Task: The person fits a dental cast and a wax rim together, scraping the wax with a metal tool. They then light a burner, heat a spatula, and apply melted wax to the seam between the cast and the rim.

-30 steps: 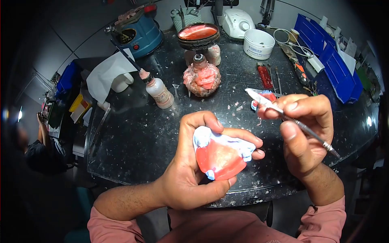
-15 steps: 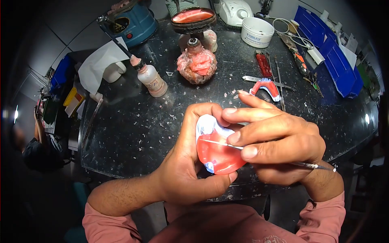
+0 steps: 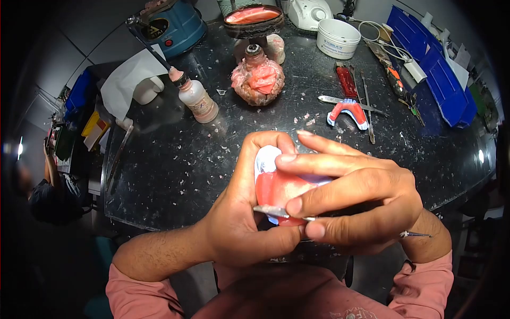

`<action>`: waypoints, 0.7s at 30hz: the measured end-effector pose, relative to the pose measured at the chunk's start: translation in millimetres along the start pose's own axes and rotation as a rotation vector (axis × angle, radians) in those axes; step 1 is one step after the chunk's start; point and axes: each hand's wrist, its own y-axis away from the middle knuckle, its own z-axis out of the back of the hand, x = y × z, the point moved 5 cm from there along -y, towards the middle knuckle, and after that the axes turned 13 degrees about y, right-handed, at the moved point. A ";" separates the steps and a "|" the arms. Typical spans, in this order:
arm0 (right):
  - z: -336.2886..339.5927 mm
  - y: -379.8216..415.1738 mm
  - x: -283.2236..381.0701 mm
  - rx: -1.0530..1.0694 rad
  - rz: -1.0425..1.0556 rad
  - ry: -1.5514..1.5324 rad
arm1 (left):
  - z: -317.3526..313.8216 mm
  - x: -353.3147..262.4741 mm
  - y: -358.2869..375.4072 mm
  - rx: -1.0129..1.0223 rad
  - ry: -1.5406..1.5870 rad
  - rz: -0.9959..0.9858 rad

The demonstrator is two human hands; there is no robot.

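Note:
My left hand (image 3: 234,223) is wrapped round a pale dental cast (image 3: 266,158) covered partly in glossy pink-red wax (image 3: 271,186), thumb along its near edge. Between the thumb and fingers of my right hand (image 3: 366,196) is a slim metal wax carver (image 3: 272,211). Its flat blade lies across the near part of the wax, close to my left thumb, and the thin other end sticks out past my right palm. My right index and middle fingers reach over the cast and hide much of its right side.
Beyond my hands lie a horseshoe-shaped wax rim (image 3: 350,111), a red-handled knife (image 3: 346,85) and thin metal tools. Further back stand a wax-crusted burner (image 3: 258,82), a bottle (image 3: 199,101), a white tub (image 3: 338,41) and a blue machine (image 3: 178,32). Another person (image 3: 53,196) is at far left.
The carver has swung from the upper part of the wax down to its near edge, and its broad blade now shows. My right hand has shifted slightly left.

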 end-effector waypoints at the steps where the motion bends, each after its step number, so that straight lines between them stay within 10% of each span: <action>1: -1.1 0.8 -0.6 0.000 0.000 0.000 | 1.8 1.2 -0.2 -0.021 0.022 0.017; 21: -1.6 8.7 -5.7 -0.101 -0.181 -0.108 | -1.9 1.3 1.6 -0.078 0.061 0.060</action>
